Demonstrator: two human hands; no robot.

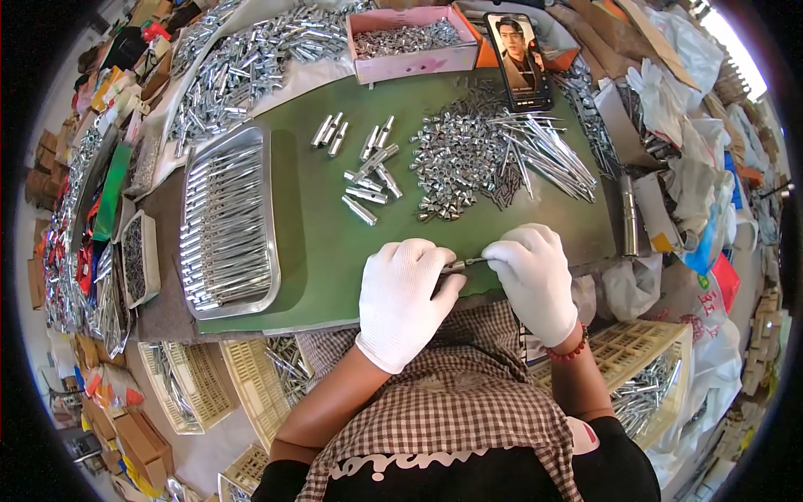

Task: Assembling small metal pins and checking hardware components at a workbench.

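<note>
Both hands wear white gloves and meet at the front edge of a green table mat [318, 243]. My left hand [406, 293] and my right hand [534, 272] pinch the two ends of one small metal bolt piece [462, 264] between them. Just beyond the hands lies a heap of small shiny metal sleeves [452, 163] and a fan of thin metal rods [548, 155]. Several finished silver tubes [368, 171] lie loose in the mat's middle. A metal tray [227, 222] on the left holds rows of the same tubes.
A pink box [410, 60] of metal parts and a propped phone [519, 63] stand at the back. A big pile of silver parts [251, 58] fills the far left. Yellow plastic crates [251, 376] sit below the table edge, one [648, 368] at right. Bags and boxes crowd the right side.
</note>
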